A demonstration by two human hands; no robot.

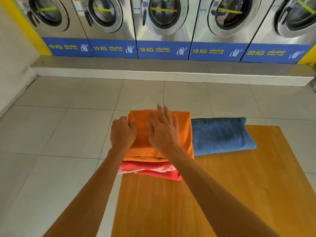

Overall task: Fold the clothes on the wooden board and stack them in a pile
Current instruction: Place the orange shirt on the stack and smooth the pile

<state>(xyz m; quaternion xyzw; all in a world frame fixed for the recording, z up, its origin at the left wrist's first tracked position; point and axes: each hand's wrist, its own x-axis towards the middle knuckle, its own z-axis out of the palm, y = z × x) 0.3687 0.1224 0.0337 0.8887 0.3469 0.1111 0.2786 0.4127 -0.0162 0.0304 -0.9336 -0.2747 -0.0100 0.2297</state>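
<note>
Across the far wall, item one: a row of washing machines (159,19) on a raised step, well apart from my work and no hindrance. Item two: wooden board (239,194), bare grain near me, its far end carrying everything. Item three: blue towel (220,135), folded, thick and plush, lying just beside the pile on the right; I judge it bulky but light, best lifted with both palms under its long edges. Item four: orange cloth (183,130), folded, topping the pile at the board's far left corner; soft, limp, likely to slide, so take it by the folded edge. Item five: red and pink clothes (153,171) beneath it, edges uneven. Item six: my right hand (162,134), fingers spread flat over the orange cloth, holding nothing. Item seven: my left hand (122,132), fingers curled round the cloth's left edge.
</note>
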